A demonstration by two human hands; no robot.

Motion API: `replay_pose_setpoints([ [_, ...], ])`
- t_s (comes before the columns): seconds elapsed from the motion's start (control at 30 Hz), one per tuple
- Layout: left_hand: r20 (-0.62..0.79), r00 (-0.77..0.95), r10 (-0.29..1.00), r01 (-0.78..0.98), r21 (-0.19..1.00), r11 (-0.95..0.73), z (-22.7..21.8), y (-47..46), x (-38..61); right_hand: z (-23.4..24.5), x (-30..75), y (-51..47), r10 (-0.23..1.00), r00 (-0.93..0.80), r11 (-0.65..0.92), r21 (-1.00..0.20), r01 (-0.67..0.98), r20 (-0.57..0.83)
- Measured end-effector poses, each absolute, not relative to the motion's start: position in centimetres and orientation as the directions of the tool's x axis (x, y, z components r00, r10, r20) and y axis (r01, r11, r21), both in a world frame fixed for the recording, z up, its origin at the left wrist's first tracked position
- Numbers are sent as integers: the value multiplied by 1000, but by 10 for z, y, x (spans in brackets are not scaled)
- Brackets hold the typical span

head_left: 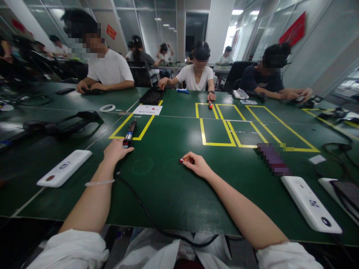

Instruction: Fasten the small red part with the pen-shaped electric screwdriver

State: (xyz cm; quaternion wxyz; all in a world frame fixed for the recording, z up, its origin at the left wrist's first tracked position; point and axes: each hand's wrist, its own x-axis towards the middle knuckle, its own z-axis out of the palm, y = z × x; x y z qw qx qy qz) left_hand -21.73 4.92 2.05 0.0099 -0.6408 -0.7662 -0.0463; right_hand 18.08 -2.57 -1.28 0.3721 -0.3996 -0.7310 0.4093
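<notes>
My left hand (115,150) is closed at the near end of a cylindrical tool (130,133), black with a silver and blue band and some red at its base. The tool points away from me, over a yellow-taped box on the green table (168,201). Part of my grip is hidden behind it. To the right, my right hand (198,165) pinches a small red and white piece (181,160) between thumb and fingertips, just over the tabletop. The piece is too small to name.
Yellow tape boxes (218,145) mark the table. A black tray (153,95), a paper sheet (147,109) and a tape roll (107,108) lie further off. White power banks (64,168) flank me; a black cable (143,205) runs to my lap. Across sits a co-worker (196,76) touching a red object (210,106).
</notes>
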Motion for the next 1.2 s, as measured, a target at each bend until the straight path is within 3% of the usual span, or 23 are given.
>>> replay_pose_setpoints([
  [0.2,69,-108,992,994,39,105,22,43,-176,-16,179,-24,885,-411,353,-893,280,221],
  [0.43,65,120,991,987,102,-126,25,18,-107,-17,177,-25,872,-421,396,-866,305,250],
  [0.67,94,355,930,914,176,-366,23,-8,-54,-13,176,-26,875,-405,442,-783,438,267],
  [0.97,101,513,853,830,196,-522,27,-33,-23,-14,172,-25,846,-445,524,-608,597,293],
  [1.2,112,546,830,806,198,-557,24,-33,-25,-13,170,-27,842,-462,517,-667,537,280],
])
